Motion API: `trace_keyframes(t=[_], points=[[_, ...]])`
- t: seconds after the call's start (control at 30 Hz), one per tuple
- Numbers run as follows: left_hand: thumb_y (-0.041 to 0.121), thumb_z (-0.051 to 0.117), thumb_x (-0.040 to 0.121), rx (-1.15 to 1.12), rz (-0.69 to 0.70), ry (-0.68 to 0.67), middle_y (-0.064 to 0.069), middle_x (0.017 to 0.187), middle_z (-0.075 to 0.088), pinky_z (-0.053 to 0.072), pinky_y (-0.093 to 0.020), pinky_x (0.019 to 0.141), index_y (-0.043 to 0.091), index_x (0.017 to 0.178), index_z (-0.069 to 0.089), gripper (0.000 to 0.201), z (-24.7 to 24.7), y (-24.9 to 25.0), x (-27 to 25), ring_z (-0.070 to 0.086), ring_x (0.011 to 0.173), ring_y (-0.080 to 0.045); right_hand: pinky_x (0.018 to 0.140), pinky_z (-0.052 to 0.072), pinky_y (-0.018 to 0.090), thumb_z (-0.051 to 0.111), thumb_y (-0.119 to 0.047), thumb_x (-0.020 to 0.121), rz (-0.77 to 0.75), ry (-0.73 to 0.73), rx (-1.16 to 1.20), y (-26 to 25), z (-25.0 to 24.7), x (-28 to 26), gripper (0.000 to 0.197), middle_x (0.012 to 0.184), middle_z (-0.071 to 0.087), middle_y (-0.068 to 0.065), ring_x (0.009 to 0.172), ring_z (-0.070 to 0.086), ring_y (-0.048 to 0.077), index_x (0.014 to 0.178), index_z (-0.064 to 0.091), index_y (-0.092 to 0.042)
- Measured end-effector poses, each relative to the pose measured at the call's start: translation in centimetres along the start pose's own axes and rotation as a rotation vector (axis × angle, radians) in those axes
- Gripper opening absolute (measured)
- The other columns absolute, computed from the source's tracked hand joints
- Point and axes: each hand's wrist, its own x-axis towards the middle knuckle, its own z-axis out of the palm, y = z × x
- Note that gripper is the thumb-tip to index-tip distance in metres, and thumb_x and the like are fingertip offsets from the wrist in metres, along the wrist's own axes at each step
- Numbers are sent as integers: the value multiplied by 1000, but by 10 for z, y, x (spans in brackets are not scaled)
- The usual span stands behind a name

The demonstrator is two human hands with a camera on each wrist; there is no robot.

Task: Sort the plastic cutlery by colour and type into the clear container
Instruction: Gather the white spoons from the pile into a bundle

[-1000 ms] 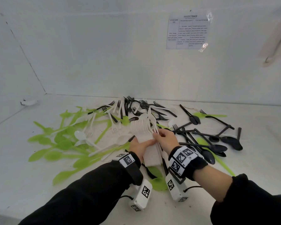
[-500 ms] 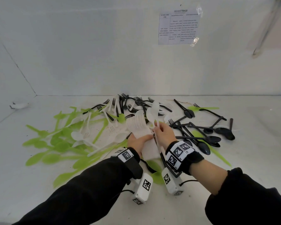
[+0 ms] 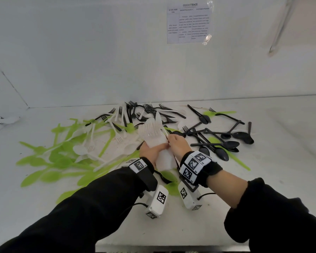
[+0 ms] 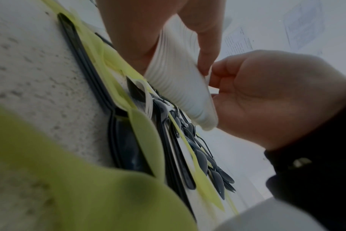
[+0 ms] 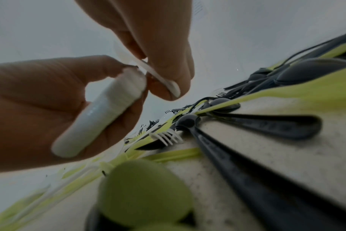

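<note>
My left hand [image 3: 150, 149] grips a thick stack of white forks [image 3: 150, 133], tines pointing away, just above the table. The same stack [image 4: 178, 93] fills the left wrist view, and the right wrist view shows that stack [image 5: 101, 115] in the left palm. My right hand [image 3: 178, 144] pinches a single white piece, seemingly a spoon [image 3: 158, 118], by its handle [image 5: 158, 76] against the stack's right side. The clear container is not in view.
Green cutlery [image 3: 62, 157] lies spread at the left and under my wrists. Loose white forks and spoons [image 3: 91, 148] lie among it. Black forks [image 3: 144, 110] are heaped at the back, black spoons [image 3: 226, 143] at the right. White walls close the back and left.
The right hand has brought its white piece in beside the stack. The left hand keeps the same hold on the forks. The head view has tilted a little.
</note>
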Motion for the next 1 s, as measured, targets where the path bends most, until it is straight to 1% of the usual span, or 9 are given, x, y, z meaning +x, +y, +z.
trace_keyframes(t=[0.03, 0.1, 0.17, 0.4, 0.5, 0.6, 0.73, 0.9, 1.0], points=[[0, 75, 71, 14, 12, 8, -14, 110, 66, 52, -46, 89, 0, 116, 59, 47, 2, -1, 0, 63, 100, -32, 75, 35, 36, 35, -16, 96, -6, 35, 7, 1, -2, -1, 34, 70, 47, 4, 71, 44, 19, 65, 49, -12], [1, 76, 71, 16, 22, 23, -11, 106, 66, 52, -45, 88, 3, 112, 59, 45, 7, -1, 0, 63, 97, -30, 85, 40, 34, 38, -21, 98, -3, 123, 22, 2, -6, -3, 27, 93, 58, 9, 89, 52, 22, 97, 61, -7], [0, 77, 68, -2, 38, 23, -14, 109, 67, 52, -48, 89, 2, 115, 59, 50, 12, -1, -1, 64, 100, -32, 86, 39, 29, 41, -21, 98, 13, 217, 41, 3, -11, -6, 29, 111, 60, 13, 105, 55, 26, 114, 57, -3], [-7, 74, 68, 8, 41, -126, -18, 111, 66, 53, -47, 86, -2, 116, 59, 50, 40, 0, -6, 64, 100, -35, 98, 36, 27, 36, -16, 100, 8, 129, -39, 8, -39, -10, 34, 128, 56, 12, 120, 49, 25, 127, 53, -4], [-8, 73, 69, 4, 21, -104, -17, 110, 65, 53, -43, 81, -1, 114, 59, 47, 57, -3, -9, 64, 96, -32, 94, 38, 29, 37, -14, 98, -2, 97, -121, 10, -58, -10, 35, 115, 59, 12, 112, 52, 24, 124, 57, -3], [-7, 75, 67, 30, 43, -154, -18, 113, 66, 54, -44, 83, 2, 121, 58, 56, 78, -7, -11, 65, 99, -32, 102, 42, 37, 41, -11, 94, 10, 151, -71, 17, -81, -12, 31, 120, 62, 12, 114, 55, 26, 120, 59, -8], [5, 82, 53, 48, 30, -165, -17, 108, 68, 54, -49, 85, 6, 116, 63, 65, 111, -14, -14, 66, 97, -33, 93, 44, 32, 43, -9, 92, 21, 123, -111, 27, -119, -15, 27, 110, 60, 8, 102, 54, 22, 113, 60, -9], [-5, 74, 69, 27, 0, -200, -20, 112, 65, 51, -53, 88, 6, 119, 59, 53, 156, -26, -27, 64, 101, -36, 93, 45, 33, 46, -21, 94, 20, 100, -220, 35, -171, -17, 27, 108, 64, 10, 108, 57, 27, 109, 63, -6], [11, 53, 87, -58, -132, -232, -21, 107, 62, 52, -40, 75, 19, 106, 54, 20, 184, -29, -41, 61, 91, -29, 95, 45, 39, 56, -35, 89, 14, 82, -273, 38, -199, -20, 46, 111, 64, 18, 108, 58, 31, 113, 60, 4]])
